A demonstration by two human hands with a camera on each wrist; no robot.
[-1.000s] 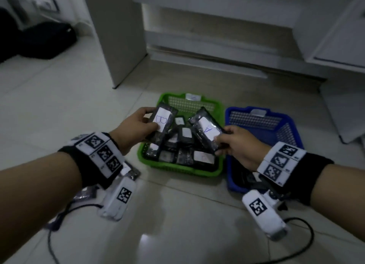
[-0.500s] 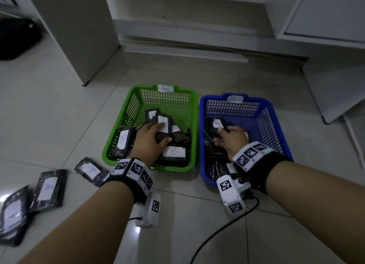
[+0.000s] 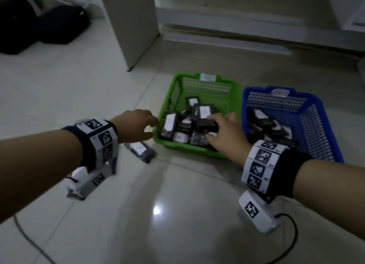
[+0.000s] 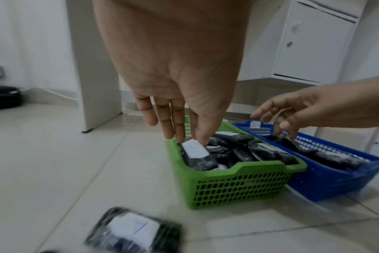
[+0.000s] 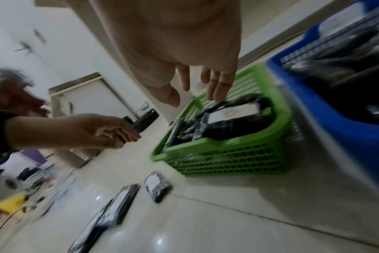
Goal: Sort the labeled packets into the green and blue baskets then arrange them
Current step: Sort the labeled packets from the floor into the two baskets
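The green basket [image 3: 189, 149] sits on the floor tiles with several black labeled packets piled inside; the blue basket [image 3: 324, 125] stands against its right side and also holds packets. My left hand [image 3: 153, 128] hovers empty at the green basket's left rim, fingers hanging fairly straight over a white-labeled packet [image 4: 193, 149]. My right hand [image 3: 212, 127] is spread over the packets in the green basket's near right part and grips none. One labeled packet [image 3: 140, 150] lies on the floor just left of the green basket.
More packets [image 5: 117, 205] lie on the tiles to the left. A white cabinet panel [image 3: 130, 27] stands behind the baskets on the left, with black bags [image 3: 59, 25] beyond it. A black cable [image 3: 292, 234] trails on the floor by my right wrist.
Both hands let go of the packets they held a second ago. My left hand pulled back from inside the green basket to its left rim. My right hand crossed from the blue basket to the green one.
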